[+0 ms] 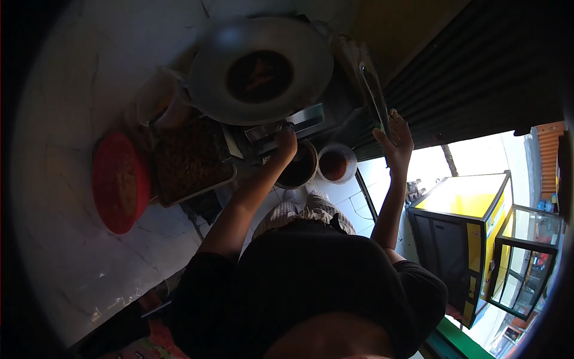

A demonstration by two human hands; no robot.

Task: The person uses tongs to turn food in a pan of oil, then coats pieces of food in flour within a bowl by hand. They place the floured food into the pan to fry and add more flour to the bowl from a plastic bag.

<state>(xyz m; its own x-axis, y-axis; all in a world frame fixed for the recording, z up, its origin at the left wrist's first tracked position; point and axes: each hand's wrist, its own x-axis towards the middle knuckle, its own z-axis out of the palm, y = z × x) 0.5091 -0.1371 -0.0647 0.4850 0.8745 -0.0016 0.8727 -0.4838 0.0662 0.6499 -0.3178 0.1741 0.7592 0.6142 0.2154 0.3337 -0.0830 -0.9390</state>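
Note:
My left hand (287, 142) is at the front of the stove (308, 121), its fingers closed on a small dark knob below the wok. The wide metal wok (209, 81) sits on the stove, with dark liquid and some reddish-brown pieces in it. At the right, my right hand (399, 139) holds long metal tongs (373, 90) between thumb and fingers. The tongs reach up beside the wok's right edge; their far end is dim.
A red basin (121, 182), a tray of brown food (186, 161) and a clear container (156, 103) stand left. Two round containers (302, 170) (336, 164) sit below the stove. Corrugated sheeting (478, 84) and a yellow-and-black cabinet (448, 233) are right.

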